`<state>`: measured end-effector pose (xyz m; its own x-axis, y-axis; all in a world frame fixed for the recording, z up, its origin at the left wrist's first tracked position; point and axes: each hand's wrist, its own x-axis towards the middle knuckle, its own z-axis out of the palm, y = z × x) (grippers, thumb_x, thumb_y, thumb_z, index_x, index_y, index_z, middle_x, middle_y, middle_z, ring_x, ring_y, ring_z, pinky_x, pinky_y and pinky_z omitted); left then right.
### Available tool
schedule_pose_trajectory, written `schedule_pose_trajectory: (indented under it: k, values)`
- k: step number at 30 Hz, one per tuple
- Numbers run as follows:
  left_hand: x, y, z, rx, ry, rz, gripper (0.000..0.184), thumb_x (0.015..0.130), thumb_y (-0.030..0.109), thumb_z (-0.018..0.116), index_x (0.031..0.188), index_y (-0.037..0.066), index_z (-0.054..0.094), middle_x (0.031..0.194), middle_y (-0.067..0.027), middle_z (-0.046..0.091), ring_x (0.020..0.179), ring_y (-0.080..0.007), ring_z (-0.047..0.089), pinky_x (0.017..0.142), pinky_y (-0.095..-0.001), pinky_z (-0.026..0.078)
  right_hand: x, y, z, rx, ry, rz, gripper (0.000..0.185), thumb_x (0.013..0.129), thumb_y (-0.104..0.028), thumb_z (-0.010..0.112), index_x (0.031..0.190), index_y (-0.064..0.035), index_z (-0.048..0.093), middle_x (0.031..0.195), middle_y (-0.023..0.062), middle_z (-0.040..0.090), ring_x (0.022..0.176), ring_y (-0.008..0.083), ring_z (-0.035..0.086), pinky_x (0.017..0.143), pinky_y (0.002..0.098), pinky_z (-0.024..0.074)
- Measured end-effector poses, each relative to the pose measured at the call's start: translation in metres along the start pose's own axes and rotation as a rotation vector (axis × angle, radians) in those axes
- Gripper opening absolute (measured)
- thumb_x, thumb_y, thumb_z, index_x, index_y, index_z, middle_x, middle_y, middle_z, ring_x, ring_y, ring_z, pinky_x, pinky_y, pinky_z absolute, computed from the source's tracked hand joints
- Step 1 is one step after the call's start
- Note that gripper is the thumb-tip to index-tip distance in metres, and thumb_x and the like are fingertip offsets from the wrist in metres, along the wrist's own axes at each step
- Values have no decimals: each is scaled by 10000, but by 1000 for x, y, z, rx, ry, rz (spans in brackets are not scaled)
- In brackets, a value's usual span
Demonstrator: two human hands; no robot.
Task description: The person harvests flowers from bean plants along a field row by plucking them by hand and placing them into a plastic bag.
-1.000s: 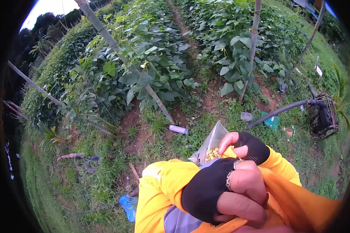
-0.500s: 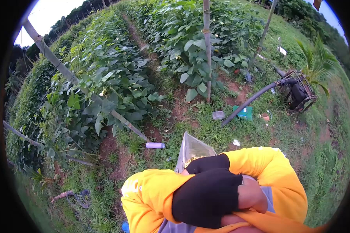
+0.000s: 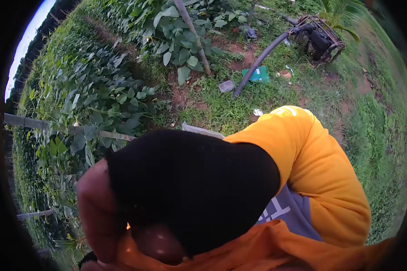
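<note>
A black arm sleeve crosses close to the camera, running from a yellow sleeve (image 3: 303, 149) on the right to my right hand (image 3: 95, 198) at the lower left. My right hand is bent around bunched orange cloth (image 3: 276, 239) along the bottom edge; its fingers are partly in shadow. I cannot make out my left hand. Just past the black sleeve shows only the pale rim of an open bag (image 3: 203, 131); the rest of it is covered. Grey fabric with white lettering (image 3: 276, 210) lies below the yellow sleeve.
Leafy bean-like plants (image 3: 99, 86) grow in rows, with a slanted pole (image 3: 194, 36) among them. On the grass, a dark hose (image 3: 262, 61) leads to a framed engine (image 3: 319, 43). Beside the hose lie a green packet (image 3: 257, 75) and a clear plastic box (image 3: 226, 86).
The view has shifted and tilted. My right hand has left the bag and come close to the camera at the orange cloth. My left forearm, earlier across the front, is out of sight.
</note>
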<state>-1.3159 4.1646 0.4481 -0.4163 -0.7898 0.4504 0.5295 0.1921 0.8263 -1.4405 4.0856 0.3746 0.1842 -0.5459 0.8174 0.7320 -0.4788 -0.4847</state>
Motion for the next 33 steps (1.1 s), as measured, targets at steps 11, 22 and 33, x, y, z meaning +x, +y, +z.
schedule_pose_trajectory:
  k: [11, 22, 33]
  values:
    - [11, -55, -12, -358, -254, 3, 106, 858, 209, 587, 801, 120, 599, 750, -102, 543, 736, -280, 534, 671, -376, 471, -16, -11, 5, 49, -56, -9, 147, 760, -110, 630, 889, -46, 602, 776, 89, 609, 745, 158, 588, 647, 243, 482]
    - [19, -67, -26, -473, -340, 5, 47, 844, 200, 622, 852, 156, 609, 730, -70, 528, 738, -226, 521, 693, -363, 468, -11, -33, -31, 243, -8, 478, 138, 801, -131, 652, 900, -62, 586, 830, 86, 614, 798, 157, 591, 660, 258, 476]
    - [-8, -19, -34, -507, 2, -182, 95, 809, 186, 671, 885, 189, 615, 746, -25, 560, 804, -190, 535, 767, -343, 462, -39, -77, -54, 144, -13, 185, 197, 802, -188, 707, 901, -88, 570, 892, 119, 622, 772, 228, 628, 651, 290, 482]
